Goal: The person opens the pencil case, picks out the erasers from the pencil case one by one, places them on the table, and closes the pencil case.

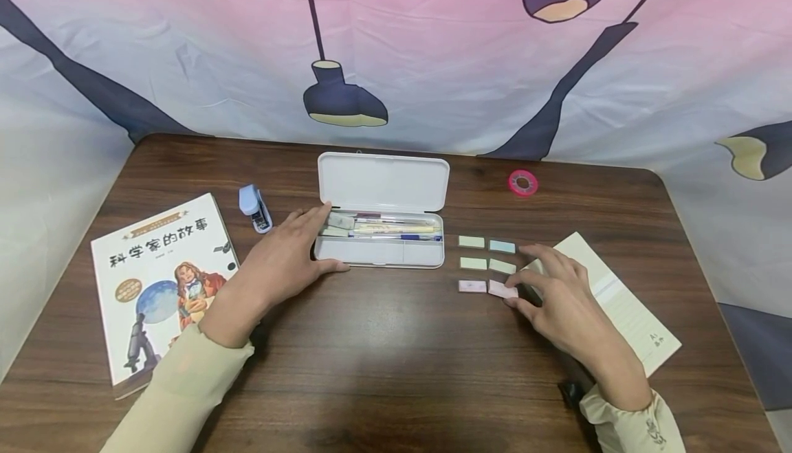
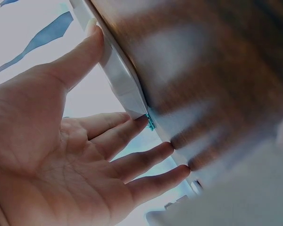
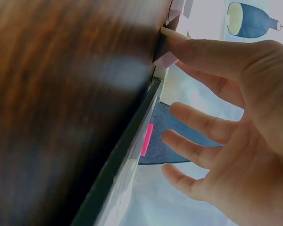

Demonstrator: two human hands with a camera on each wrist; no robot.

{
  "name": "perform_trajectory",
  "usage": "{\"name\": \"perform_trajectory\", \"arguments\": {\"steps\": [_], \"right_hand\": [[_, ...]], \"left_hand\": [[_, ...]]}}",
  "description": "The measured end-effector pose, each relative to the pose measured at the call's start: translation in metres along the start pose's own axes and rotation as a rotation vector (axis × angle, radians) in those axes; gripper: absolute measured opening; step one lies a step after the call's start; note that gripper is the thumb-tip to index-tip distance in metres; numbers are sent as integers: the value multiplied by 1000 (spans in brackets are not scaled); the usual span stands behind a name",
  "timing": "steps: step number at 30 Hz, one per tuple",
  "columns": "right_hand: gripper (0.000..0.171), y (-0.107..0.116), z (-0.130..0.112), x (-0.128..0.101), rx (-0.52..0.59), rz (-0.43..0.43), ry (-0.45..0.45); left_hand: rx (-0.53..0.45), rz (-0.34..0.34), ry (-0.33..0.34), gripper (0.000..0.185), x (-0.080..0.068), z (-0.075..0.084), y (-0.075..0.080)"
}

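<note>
A white pencil case [image 1: 381, 255] lies with its lid raised, and pens [image 1: 396, 228] and small pale blocks [image 1: 339, 221] are inside. My left hand [image 1: 287, 250] touches its left end, thumb along the front edge and fingers extended toward the back corner. In the left wrist view the thumb [image 2: 85, 52] lies against the case's side wall. To the right, small eraser-like blocks [image 1: 473, 263] in green, blue and pink form two columns. My right hand [image 1: 566, 302] pinches the front right pink eraser [image 1: 502, 289] between thumb and index finger; its other fingers are loosely spread.
A pale notebook [image 1: 637, 322] lies partly under the right hand. A picture book [image 1: 142, 260] and a blue stapler [image 1: 255, 208] are at the left. Behind the blocks sits a pink tape roll [image 1: 522, 183]. A patterned curtain [image 1: 421, 61] hangs along the table's back edge.
</note>
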State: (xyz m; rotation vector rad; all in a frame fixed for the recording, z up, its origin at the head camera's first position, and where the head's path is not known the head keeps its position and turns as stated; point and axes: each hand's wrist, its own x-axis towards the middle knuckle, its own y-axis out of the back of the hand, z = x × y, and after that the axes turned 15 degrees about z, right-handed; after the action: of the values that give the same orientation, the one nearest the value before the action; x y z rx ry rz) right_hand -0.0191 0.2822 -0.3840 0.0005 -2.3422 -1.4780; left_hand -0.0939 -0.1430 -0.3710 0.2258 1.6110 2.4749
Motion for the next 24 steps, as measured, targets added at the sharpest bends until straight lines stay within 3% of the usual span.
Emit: {"name": "perform_trajectory", "arguments": {"steps": [24], "right_hand": [[19, 0, -3, 1, 33, -19, -29]], "left_hand": [[-4, 14, -15, 105, 0, -1, 0]]}}
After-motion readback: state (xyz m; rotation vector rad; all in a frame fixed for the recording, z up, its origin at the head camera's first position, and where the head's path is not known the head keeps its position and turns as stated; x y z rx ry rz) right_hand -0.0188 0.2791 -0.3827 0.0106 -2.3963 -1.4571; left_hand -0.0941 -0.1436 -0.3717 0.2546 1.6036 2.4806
